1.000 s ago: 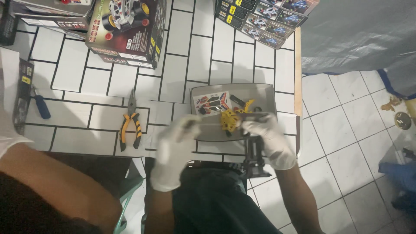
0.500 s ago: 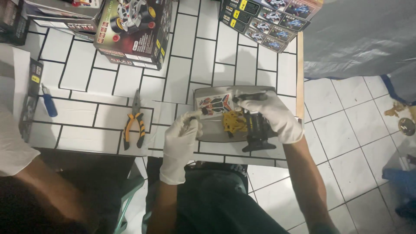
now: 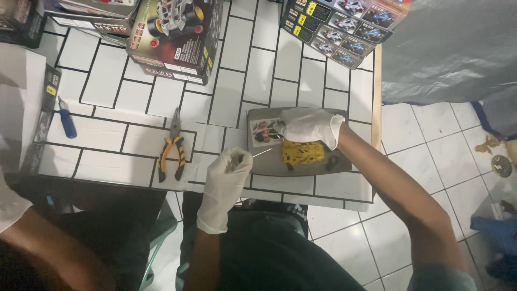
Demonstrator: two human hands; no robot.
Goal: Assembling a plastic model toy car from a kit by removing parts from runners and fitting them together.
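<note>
Left hand (image 3: 225, 180) gloved, fingers pinched narrow on thin pale rod (image 3: 261, 153), held over near edge of tiled surface (image 3: 134, 140). Right hand (image 3: 309, 126) gloved, fingers curled down on grey tray (image 3: 269, 164), beside sticker sheet (image 3: 264, 131); what they grip, cannot tell. Yellow model car body (image 3: 302, 152) lies in tray, just below right hand, small dark parts beside it. Judged mid-assembly: body loose, not mounted on chassis; stickers apparently unused. Orange-handled pliers (image 3: 172, 148) and blue screwdriver (image 3: 67, 123) lie untouched, well left of tray
</note>
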